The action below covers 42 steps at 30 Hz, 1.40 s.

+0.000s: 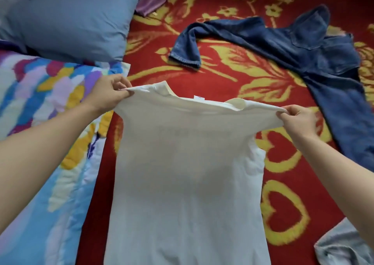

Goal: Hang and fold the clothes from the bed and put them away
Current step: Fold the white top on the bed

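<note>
The white T-shirt (186,173) is hanging in front of the person, above the red blanket (232,68) with yellow flowers. Its cloth is thin and a little see-through, and a small label is showing at the collar. The left hand (107,97) is pinching one shoulder and the right hand (297,121) the other, holding the top edge stretched. A grey cloth (342,244) is lying near on the right, a colourful quilt (40,103) on the left. Farther away, blue jeans (303,48), a blue pillow (70,20) and a purple cloth (149,0) are lying.
</note>
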### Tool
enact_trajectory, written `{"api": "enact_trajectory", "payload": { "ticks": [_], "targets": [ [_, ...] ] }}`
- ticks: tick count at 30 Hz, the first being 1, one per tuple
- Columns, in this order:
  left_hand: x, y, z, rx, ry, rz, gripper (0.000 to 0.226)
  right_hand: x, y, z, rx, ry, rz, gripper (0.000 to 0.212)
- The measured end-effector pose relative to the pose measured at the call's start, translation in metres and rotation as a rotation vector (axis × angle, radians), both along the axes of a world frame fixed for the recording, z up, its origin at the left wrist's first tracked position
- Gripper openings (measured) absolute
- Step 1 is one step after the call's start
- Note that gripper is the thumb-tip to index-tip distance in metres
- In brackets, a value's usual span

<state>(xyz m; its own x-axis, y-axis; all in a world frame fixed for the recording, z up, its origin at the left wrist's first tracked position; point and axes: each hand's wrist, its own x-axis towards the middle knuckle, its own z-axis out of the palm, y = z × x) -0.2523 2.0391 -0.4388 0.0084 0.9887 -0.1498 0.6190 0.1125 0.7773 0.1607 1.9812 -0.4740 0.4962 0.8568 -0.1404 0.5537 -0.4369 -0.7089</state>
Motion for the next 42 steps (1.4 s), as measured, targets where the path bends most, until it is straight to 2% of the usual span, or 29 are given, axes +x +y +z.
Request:
{"api": "enact_trajectory", "payload": {
  "ticks": [5,7,10,12,13,15,16,17,18,20,22,25,28,31,33,35,37,39,42],
  "targets": [
    [-0.007,-0.018,-0.014,0.104,-0.013,-0.031,0.032,0.003,-0.006,-0.014,0.114,0.133,0.035,0.013],
    [-0.016,-0.039,-0.026,0.187,0.030,-0.078,0.021,0.004,-0.018,-0.014,0.156,0.180,0.089,0.030],
    [-0.030,-0.087,-0.062,0.493,0.354,-0.305,0.009,0.010,-0.052,-0.030,0.156,0.226,0.202,0.053],
    [-0.038,-0.120,-0.094,0.659,0.580,-0.449,0.006,0.014,-0.079,-0.050,0.139,0.142,0.290,0.048],
    [-0.039,-0.135,-0.109,0.683,0.649,-0.496,0.007,0.015,-0.090,-0.062,0.126,0.081,0.348,0.035],
    [-0.040,-0.161,-0.141,0.626,0.726,-0.585,0.009,0.020,-0.110,-0.093,0.084,-0.145,0.535,0.012],
    [-0.040,-0.173,-0.156,0.561,0.773,-0.629,0.009,0.022,-0.120,-0.110,0.042,-0.313,0.650,0.012],
    [-0.040,-0.184,-0.169,0.462,0.826,-0.684,0.015,0.022,-0.129,-0.124,-0.062,-0.470,0.756,0.023],
    [-0.039,-0.192,-0.180,0.348,0.893,-0.756,0.032,0.021,-0.136,-0.135,-0.193,-0.584,0.827,0.033],
    [-0.036,-0.202,-0.194,0.108,0.978,-0.784,0.062,0.010,-0.139,-0.143,-0.389,-0.698,0.878,0.037],
    [-0.022,-0.200,-0.193,-0.002,0.978,-0.655,0.075,-0.013,-0.132,-0.139,-0.419,-0.717,0.852,0.035],
    [0.015,-0.181,-0.185,0.000,0.859,-0.504,0.063,-0.045,-0.112,-0.140,-0.227,-0.739,0.866,0.036],
    [0.041,-0.145,-0.183,0.002,0.848,-0.434,0.058,-0.064,-0.086,-0.147,-0.096,-0.727,0.870,0.034],
    [0.040,-0.099,-0.187,-0.061,0.875,-0.282,0.058,-0.060,-0.049,-0.149,-0.177,-0.638,0.677,0.048],
    [0.020,-0.073,-0.192,-0.135,0.873,-0.199,0.056,-0.043,-0.029,-0.149,-0.333,-0.620,0.584,0.048],
    [-0.002,-0.052,-0.197,-0.290,0.862,-0.164,0.052,-0.024,-0.013,-0.150,-0.502,-0.590,0.566,0.051],
    [-0.021,-0.040,-0.198,-0.386,0.788,-0.164,0.044,-0.009,-0.003,-0.151,-0.635,-0.585,0.557,0.041],
    [-0.031,-0.033,-0.195,-0.349,0.671,-0.114,0.039,0.000,0.000,-0.153,-0.654,-0.532,0.531,0.020],
    [-0.030,-0.018,-0.182,-0.246,0.472,-0.009,0.038,0.006,0.009,-0.151,-0.517,-0.399,0.394,0.032]
  ]
}}
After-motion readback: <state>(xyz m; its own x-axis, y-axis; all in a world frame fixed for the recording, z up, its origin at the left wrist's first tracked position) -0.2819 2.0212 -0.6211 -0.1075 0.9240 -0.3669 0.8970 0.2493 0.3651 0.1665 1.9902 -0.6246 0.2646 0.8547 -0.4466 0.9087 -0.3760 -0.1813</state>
